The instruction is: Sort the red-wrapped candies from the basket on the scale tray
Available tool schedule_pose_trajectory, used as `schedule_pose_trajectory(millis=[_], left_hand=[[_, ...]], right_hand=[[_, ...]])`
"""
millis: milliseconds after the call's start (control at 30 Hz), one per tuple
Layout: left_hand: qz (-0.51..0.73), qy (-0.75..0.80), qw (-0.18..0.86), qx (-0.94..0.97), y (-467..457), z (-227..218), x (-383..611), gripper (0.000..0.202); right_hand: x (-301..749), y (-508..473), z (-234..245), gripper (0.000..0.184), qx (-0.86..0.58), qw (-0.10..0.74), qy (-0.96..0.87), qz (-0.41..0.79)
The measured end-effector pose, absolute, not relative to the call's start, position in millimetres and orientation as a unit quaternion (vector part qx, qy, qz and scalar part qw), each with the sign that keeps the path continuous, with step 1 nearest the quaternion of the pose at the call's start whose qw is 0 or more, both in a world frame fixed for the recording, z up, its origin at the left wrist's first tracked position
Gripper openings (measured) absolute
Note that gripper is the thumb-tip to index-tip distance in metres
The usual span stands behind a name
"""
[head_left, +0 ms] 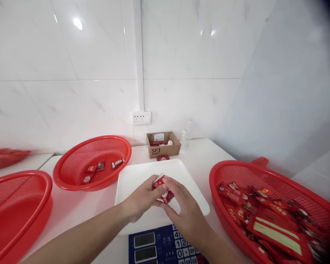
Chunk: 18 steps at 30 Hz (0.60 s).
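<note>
Between both hands is a small red packet [167, 196] with white print, held above the white scale tray [133, 176]. My left hand [143, 196] grips its left side, with the thumb lying across the front. The fingers of my right hand [183, 200] close on its upper right edge. Part of the packet is covered by my fingers. Just below the hands, the blue keypad panel [165, 244] of the scale shows, partly hidden by my right wrist.
A red basket [222, 165] full of red packets stands at right. Another red basket [92, 145] with several packets is at back left, and a third basket [22, 205] at near left. Behind the tray are a cardboard box [165, 150] and a clear bottle [186, 136].
</note>
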State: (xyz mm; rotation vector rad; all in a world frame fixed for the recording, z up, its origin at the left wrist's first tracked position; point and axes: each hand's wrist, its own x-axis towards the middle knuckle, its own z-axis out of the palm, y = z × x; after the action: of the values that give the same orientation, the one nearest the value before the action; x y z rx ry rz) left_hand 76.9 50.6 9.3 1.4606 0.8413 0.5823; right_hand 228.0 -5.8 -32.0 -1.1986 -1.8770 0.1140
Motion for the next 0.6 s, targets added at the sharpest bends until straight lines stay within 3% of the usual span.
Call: schedule_pose_trajectory(millis=[133,200,333,467,600], left_hand=[[0.277,0.34,0.662,0.608,47,7,73,0.031],[0.308,0.351,0.62,0.63,56,11,60,0.027],[0.373,0.472,0.388,0.698,85,29,19,0.029],[0.326,0.628,0.186,0.682,114,47,-23,0.037],[0.265,0.692,0.101,0.664,141,44,-59,0.052]], right_hand=[[227,-17,-31,0.061,-0.476,0.423,-0.771,0.027],[233,-24,-29,0.057,-0.493,0.405,-0.769,0.035],[256,-42,-24,0.046,-0.555,0.363,-0.746,0.059],[284,-59,-26,0.044,-0.619,0.336,-0.707,0.056],[308,-72,-27,0.045,-0.668,0.321,-0.67,0.051]])
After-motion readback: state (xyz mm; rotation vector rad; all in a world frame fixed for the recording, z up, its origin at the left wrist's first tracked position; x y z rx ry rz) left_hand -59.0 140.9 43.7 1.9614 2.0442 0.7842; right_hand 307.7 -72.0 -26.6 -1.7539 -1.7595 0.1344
